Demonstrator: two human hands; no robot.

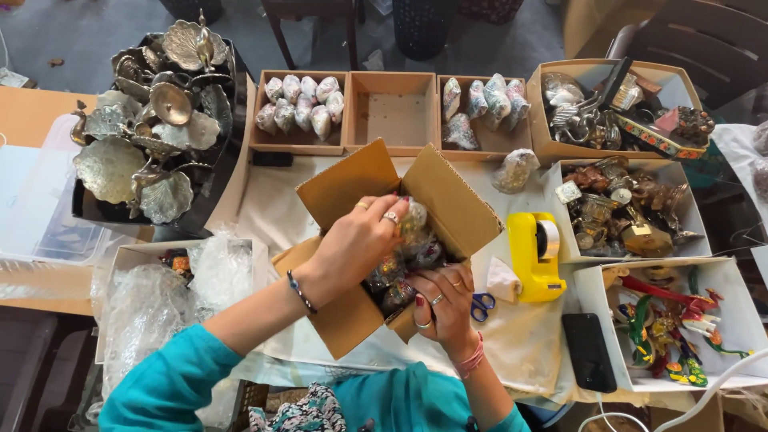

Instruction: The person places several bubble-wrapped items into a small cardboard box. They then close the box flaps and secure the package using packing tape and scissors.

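At the middle of the worktop (528, 336) we have an open cardboard box (448, 204) with its flaps standing up, filled with small items wrapped in clear plastic. Our left hand (356, 240) reaches into the box from above, its grip closed around one wrapped item (414, 216) at the top of the pile. Our right hand (444, 296) rests on the near edge of the box, its grip curled over the rim and holding the box; whether it also touches the wrapped pieces inside we cannot tell.

Just beside the box on the right stands a yellow tape dispenser (534, 256), and blue-handled scissors (481, 306) lie partly under our right hand's side. A black phone (590, 352) lies near the front edge. Behind the box, three shallow wooden trays sit in a row: the left tray (298, 108) holds wrapped pieces, the middle tray (390, 112) shows its bare floor, and the right tray (484, 112) holds a few more wrapped pieces. To the far left a black crate (224, 172) is heaped with silver metal dishes. On the right, cartons hold brass ornaments (628, 212) and painted figures (668, 324). A box of plastic wrap (160, 300) sits at our left.
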